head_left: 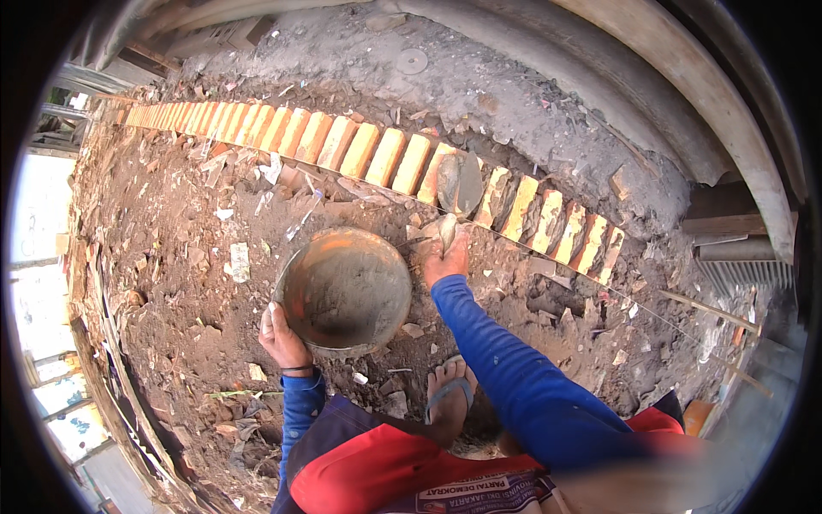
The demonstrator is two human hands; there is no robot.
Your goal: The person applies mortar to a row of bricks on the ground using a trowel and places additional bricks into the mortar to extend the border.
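Note:
My left hand [284, 339] grips the near-left rim of a round basin [336, 246], its inside coated with grey mortar over orange patches. In my right hand [447, 259] is the handle of a trowel [461, 185]. The mortar-smeared blade lies over the row of orange-yellow bricks [360, 151] and covers part of it. These bricks stand side by side with narrow gaps, in a long line from far left to the right. Grey mortar shows in several gaps to the right of the blade.
A taut string [638, 306] runs along the row's near side. Rubble and scraps litter the brown soil [188, 300]. Beyond the bricks lies grey ground with a flat round disc [412, 61]. Wooden sticks [711, 311] lie at the right. My sandalled foot [449, 396] is near the basin.

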